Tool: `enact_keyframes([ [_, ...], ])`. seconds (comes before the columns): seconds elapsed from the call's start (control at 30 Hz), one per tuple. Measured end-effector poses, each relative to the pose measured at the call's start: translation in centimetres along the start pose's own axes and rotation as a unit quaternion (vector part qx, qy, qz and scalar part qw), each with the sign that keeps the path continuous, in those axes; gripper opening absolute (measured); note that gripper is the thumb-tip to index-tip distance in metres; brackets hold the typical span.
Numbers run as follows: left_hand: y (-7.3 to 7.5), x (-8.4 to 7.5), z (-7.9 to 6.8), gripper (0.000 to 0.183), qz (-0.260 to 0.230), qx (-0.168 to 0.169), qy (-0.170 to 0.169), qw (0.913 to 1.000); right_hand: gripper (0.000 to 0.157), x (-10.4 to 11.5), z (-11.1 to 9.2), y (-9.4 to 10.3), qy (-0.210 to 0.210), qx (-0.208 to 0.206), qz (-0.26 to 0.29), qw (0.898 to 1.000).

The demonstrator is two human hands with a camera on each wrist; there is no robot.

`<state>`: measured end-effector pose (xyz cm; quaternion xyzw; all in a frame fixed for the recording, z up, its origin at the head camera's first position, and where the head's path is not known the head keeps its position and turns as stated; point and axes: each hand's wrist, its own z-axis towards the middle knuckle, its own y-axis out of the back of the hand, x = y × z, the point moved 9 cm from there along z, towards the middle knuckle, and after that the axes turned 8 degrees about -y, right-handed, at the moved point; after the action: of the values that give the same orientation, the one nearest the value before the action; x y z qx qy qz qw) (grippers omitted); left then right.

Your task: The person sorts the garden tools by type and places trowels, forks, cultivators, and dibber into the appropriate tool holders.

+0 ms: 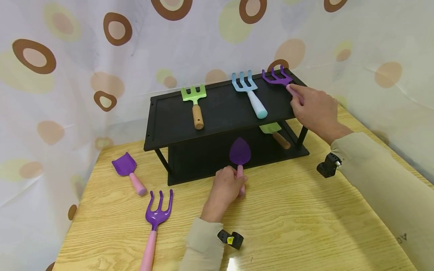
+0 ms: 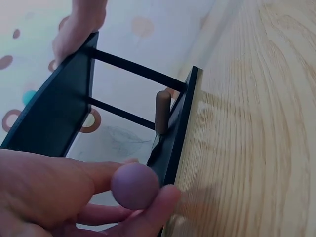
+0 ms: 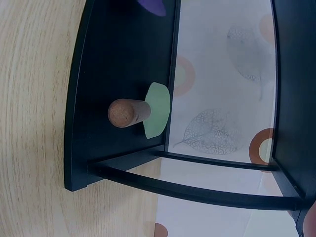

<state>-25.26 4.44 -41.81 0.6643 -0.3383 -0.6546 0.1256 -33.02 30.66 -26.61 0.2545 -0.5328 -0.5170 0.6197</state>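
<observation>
My left hand [image 1: 223, 188] grips the pink handle of a purple garden trowel [image 1: 240, 151], whose blade reaches over the lower shelf of the black two-tier rack [image 1: 217, 109]. The round handle end [image 2: 135, 186] shows between thumb and fingers in the left wrist view. On the upper shelf's right end, my right hand [image 1: 317, 111] holds the pink handle of a purple hand fork [image 1: 278, 80], tines toward the back. Only a sliver of that hand [image 3: 310, 222] enters the right wrist view. A green trowel [image 1: 270, 128] with a wooden handle lies on the lower shelf.
A green hand fork [image 1: 194, 96] and a light-blue hand fork [image 1: 245, 84] lie on the upper shelf. Left of the rack, a purple square-ended shovel [image 1: 124, 164] and another purple hand fork [image 1: 158, 216] rest on the wooden table [image 1: 288, 222]. A patterned curtain [image 1: 81, 56] hangs behind.
</observation>
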Motion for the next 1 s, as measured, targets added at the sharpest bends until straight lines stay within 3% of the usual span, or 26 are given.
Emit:
enact_keyframes([
  [0.13, 0.2, -0.4, 0.2, 0.033, -0.014, -0.032, -0.009, 0.9994, 0.050, -0.1, -0.1, -0.1, 0.000, 0.004, 0.000, 1.000],
  [0.33, -0.4, -0.3, 0.0, 0.040, -0.024, -0.028, -0.015, 0.9992, 0.050, -0.1, -0.1, -0.2, -0.001, 0.009, -0.001, 1.000],
  [0.47, -0.5, -0.3, -0.4, 0.053, -0.027, -0.010, -0.026, 0.9993, 0.050, -0.1, 0.1, -0.1, 0.001, 0.005, 0.000, 1.000],
  [0.6, -0.8, -0.3, -0.9, 0.068, -0.011, 0.028, -0.030, 0.9991, 0.050, 0.0, 0.1, 0.2, 0.000, 0.004, 0.000, 1.000],
  [0.83, -1.5, -1.0, -1.3, 0.054, -0.017, 0.086, -0.058, 0.9945, 0.050, -0.1, 0.1, 0.2, -0.001, 0.004, 0.000, 1.000],
  [1.0, -1.6, -1.2, -1.2, 0.050, -0.041, 0.084, -0.061, 0.9937, 0.050, -0.1, 0.1, 0.1, 0.000, 0.004, 0.002, 1.000],
])
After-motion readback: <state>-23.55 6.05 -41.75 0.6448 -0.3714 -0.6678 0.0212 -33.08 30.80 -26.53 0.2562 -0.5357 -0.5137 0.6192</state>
